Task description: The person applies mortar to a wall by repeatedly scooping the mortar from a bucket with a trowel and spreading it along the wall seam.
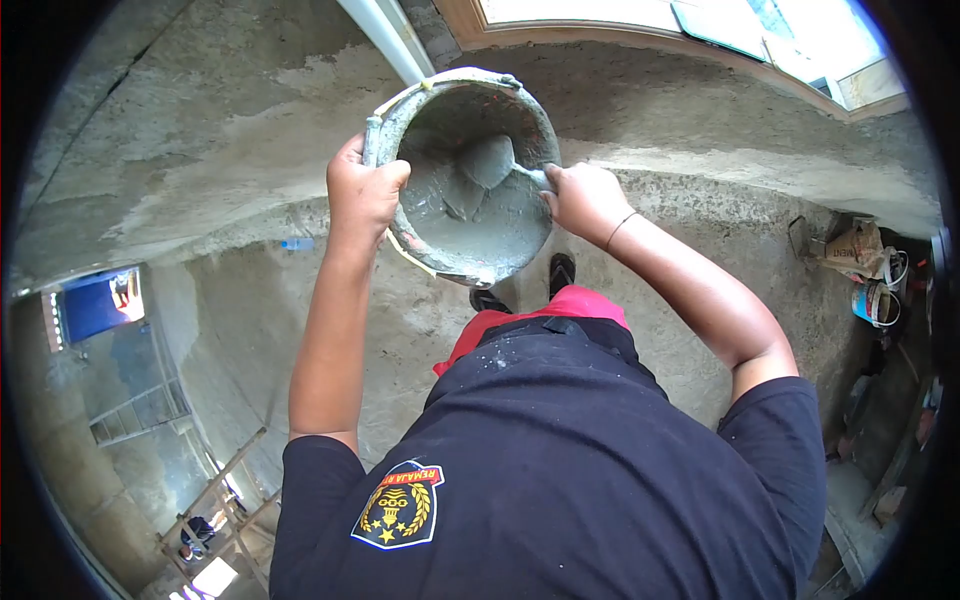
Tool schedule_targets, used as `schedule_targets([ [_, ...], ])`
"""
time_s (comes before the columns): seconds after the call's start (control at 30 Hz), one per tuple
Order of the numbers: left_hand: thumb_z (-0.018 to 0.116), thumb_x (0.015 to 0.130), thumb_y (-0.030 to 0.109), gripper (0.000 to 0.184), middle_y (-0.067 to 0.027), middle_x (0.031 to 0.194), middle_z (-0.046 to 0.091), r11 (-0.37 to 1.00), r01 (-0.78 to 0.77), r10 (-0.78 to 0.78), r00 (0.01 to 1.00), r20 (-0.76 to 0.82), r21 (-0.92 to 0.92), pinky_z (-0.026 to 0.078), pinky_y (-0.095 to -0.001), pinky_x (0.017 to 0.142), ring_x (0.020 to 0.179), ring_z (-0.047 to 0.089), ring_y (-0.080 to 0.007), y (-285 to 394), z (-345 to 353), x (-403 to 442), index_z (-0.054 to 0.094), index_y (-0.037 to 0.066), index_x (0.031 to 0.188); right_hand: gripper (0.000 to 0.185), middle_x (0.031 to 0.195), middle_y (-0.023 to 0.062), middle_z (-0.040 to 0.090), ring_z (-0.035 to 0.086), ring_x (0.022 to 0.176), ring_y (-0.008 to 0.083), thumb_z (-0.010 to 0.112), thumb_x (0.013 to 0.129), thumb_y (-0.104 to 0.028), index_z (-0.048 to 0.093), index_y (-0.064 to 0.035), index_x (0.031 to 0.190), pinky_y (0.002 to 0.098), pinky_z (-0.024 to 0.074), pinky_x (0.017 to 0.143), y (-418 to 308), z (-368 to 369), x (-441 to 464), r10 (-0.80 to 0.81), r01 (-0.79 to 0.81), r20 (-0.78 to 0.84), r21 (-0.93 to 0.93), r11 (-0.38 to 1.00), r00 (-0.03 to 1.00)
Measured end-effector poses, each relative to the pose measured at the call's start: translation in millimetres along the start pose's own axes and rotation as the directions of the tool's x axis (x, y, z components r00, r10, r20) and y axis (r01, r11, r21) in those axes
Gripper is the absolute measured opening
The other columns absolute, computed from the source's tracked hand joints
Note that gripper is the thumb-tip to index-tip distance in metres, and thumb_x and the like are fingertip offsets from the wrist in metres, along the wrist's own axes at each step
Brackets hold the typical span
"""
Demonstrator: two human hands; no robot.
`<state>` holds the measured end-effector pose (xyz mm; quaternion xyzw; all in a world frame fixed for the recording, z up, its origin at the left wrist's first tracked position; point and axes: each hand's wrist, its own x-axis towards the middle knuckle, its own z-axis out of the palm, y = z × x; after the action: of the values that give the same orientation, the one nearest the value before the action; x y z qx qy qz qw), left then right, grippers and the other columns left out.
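Observation:
A round bucket point(545, 130) crusted with grey mortar is held up in front of me, its open mouth facing the camera. My left hand point(366, 195) is closed around the handle at the bucket's left rim. At the right rim, my right hand point(588, 203) grips the handle of a trowel point(487, 161). The trowel's blade is inside the bucket, at the wet grey mortar point(490, 240), which coats the wall and lies thickest on the side nearest me.
A grey plastered wall point(250, 130) rises ahead, with a white pipe point(385, 38) and a wood-framed window point(600, 36). A clear bottle point(297, 244) lies left. Paint buckets point(876, 304) and a cement bag point(855, 248) stand right. Wooden scaffolding point(225, 500) is at lower left.

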<state>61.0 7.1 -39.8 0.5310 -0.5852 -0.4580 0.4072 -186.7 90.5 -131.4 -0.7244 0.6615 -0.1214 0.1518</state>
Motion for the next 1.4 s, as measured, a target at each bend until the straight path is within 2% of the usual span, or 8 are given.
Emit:
schedule_targets([
  [0.2, 0.058, 0.067, -0.005, 0.018, 0.0040, 0.069, 0.054, 1.000, 0.002, -0.002, 0.998, -0.057, -0.005, 0.038, -0.0233, 0.051, 0.057, 0.046, -0.0056, -7.6, 5.9, -2.8, 0.061, 0.001, 0.083, 0.033, 0.085, 0.0210, 0.069, 0.068, 0.086, 0.0372, 0.064, 0.086, -0.024, 0.062, -0.0005, 0.109, 0.0485, 0.0537, 0.078, -2.2, -12.0, 3.2, 0.142, -0.160, 0.106, 0.192, 0.968, 0.984],
  [0.4, 0.058, 0.068, -0.005, 0.014, 0.0039, 0.067, 0.052, 1.000, -0.009, 0.008, 0.992, -0.124, -0.014, 0.038, -0.0240, 0.051, 0.056, 0.045, -0.0058, -12.6, 19.0, -7.4, 0.059, 0.001, 0.080, 0.037, 0.090, 0.0210, 0.065, 0.069, 0.081, 0.0346, 0.056, 0.089, -0.010, 0.057, -0.0014, 0.125, 0.0420, 0.0563, 0.068, -28.9, 4.0, 17.6, -0.119, 0.111, -0.094, -0.092, 0.990, 0.988],
  [0.5, 0.058, 0.070, -0.003, 0.008, 0.0047, 0.066, 0.050, 1.000, -0.027, 0.029, 0.988, -0.153, 0.016, 0.037, -0.0246, 0.050, 0.056, 0.043, -0.0051, -13.2, 30.5, -7.6, 0.057, 0.001, 0.076, 0.045, 0.092, 0.0190, 0.063, 0.068, 0.073, 0.0346, 0.055, 0.086, -0.007, 0.053, -0.0069, 0.131, 0.0431, 0.0564, 0.064, -39.7, 4.1, 30.9, -0.091, 0.088, -0.019, -0.117, 0.989, 0.996],
  [0.77, 0.057, 0.070, -0.003, 0.007, 0.0043, 0.067, 0.050, 0.999, -0.040, 0.041, 0.973, -0.227, 0.011, 0.038, -0.0244, 0.052, 0.057, 0.043, -0.0048, -31.9, 28.6, -3.8, 0.055, 0.002, 0.075, 0.024, 0.083, 0.0159, 0.070, 0.071, 0.081, 0.0319, 0.052, 0.093, -0.013, 0.065, -0.0030, 0.111, 0.0424, 0.0578, 0.069, -27.5, 14.1, 18.0, 0.016, 0.001, 0.196, -0.087, 0.996, 0.980],
  [0.97, 0.058, 0.071, -0.003, 0.009, 0.0048, 0.068, 0.051, 0.998, -0.011, 0.003, 0.993, -0.117, -0.068, 0.038, -0.0244, 0.052, 0.058, 0.044, -0.0046, -38.9, 38.4, -18.8, 0.056, 0.002, 0.078, 0.032, 0.085, 0.0152, 0.070, 0.070, 0.080, 0.0322, 0.052, 0.090, -0.007, 0.064, -0.0046, 0.119, 0.0428, 0.0567, 0.070, -32.8, -25.1, -9.4, 0.032, -0.013, 0.187, -0.099, 0.995, 0.982],
  [1.17, 0.058, 0.071, -0.003, 0.014, 0.0029, 0.071, 0.056, 0.998, 0.055, -0.055, 0.998, 0.004, -0.015, 0.041, -0.0237, 0.055, 0.060, 0.048, -0.0050, -35.9, 52.6, -28.3, 0.061, 0.000, 0.084, 0.046, 0.087, 0.0127, 0.061, 0.068, 0.067, 0.0261, 0.054, 0.088, -0.012, 0.054, -0.0185, 0.134, 0.0375, 0.0557, 0.057, -16.5, -29.1, -10.9, -0.200, 0.216, 0.081, -0.385, 0.897, 0.976],
  [1.27, 0.058, 0.070, -0.003, 0.014, 0.0037, 0.070, 0.055, 0.998, 0.031, -0.031, 0.999, 0.008, -0.060, 0.040, -0.0239, 0.054, 0.060, 0.047, -0.0053, -31.4, 61.1, -32.0, 0.061, -0.001, 0.084, 0.043, 0.085, 0.0139, 0.063, 0.069, 0.070, 0.0285, 0.055, 0.089, -0.012, 0.056, -0.0157, 0.131, 0.0398, 0.0564, 0.058, -1.9, -19.4, -15.6, -0.179, 0.205, 0.100, -0.419, 0.885, 0.979],
  [1.4, 0.057, 0.070, -0.004, 0.015, 0.0041, 0.069, 0.054, 1.000, 0.026, -0.026, 1.000, -0.009, -0.008, 0.039, -0.0238, 0.053, 0.059, 0.046, -0.0047, -31.5, 58.9, -31.4, 0.061, 0.000, 0.084, 0.039, 0.082, 0.0175, 0.067, 0.070, 0.076, 0.0338, 0.053, 0.089, -0.010, 0.058, -0.0108, 0.128, 0.0437, 0.0568, 0.064, 21.1, -3.5, -37.2, 0.073, -0.026, 0.159, -0.282, 0.959, 0.985],
])
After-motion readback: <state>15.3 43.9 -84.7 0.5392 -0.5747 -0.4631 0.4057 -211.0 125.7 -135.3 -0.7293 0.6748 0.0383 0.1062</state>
